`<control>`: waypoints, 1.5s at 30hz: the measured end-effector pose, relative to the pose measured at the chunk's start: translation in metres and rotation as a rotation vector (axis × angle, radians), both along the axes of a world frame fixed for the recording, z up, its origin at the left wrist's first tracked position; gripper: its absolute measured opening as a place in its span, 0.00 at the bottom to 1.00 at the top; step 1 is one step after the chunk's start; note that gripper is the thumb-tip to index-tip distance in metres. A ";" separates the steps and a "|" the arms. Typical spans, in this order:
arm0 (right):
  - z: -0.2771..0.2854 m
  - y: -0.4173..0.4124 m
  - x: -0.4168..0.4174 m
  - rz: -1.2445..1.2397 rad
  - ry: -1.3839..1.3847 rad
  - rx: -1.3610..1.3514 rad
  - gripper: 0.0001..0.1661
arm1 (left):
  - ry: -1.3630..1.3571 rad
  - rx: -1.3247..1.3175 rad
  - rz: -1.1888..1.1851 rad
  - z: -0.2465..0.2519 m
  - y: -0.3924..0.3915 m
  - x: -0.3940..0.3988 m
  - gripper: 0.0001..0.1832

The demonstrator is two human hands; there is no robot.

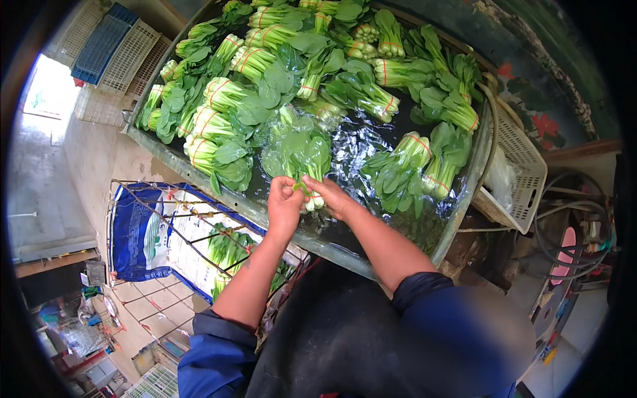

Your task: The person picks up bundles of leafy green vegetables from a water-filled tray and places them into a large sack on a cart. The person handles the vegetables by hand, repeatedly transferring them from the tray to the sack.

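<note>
Over the near side of a water-filled metal tank [463, 226], my right hand [331, 195] grips a bunch of bok choy [312, 154] around its stalks. The bunch's pale stem ends point towards me, and its leaves lie over the water. A small yellowish-green leaf piece [300, 187] is pinched between the thumb and fingers of my left hand [286, 204], right beside the stalks. Several red-banded bok choy bunches [219, 94] float to the left and at the back. Two more bunches [415, 169] lie in the water right of my hands.
Left of my legs stands a wire-frame cage [186, 234] lined with a blue-and-white sack [134, 234], with greens inside. A hose [492, 134] hangs over the tank's right rim beside a white plastic crate [527, 174]. Stacked plastic baskets [104, 47] stand at the far left.
</note>
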State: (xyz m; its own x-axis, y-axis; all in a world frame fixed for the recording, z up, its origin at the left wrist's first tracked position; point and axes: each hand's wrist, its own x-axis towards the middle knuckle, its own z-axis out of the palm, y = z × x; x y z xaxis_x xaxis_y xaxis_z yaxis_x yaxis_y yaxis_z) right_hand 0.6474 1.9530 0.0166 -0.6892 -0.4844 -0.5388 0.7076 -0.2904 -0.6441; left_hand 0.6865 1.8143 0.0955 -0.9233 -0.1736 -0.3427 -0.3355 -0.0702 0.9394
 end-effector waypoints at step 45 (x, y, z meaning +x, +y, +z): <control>0.256 -0.149 0.153 0.795 0.095 0.023 0.57 | 0.378 0.246 -0.285 0.148 -0.291 0.227 0.60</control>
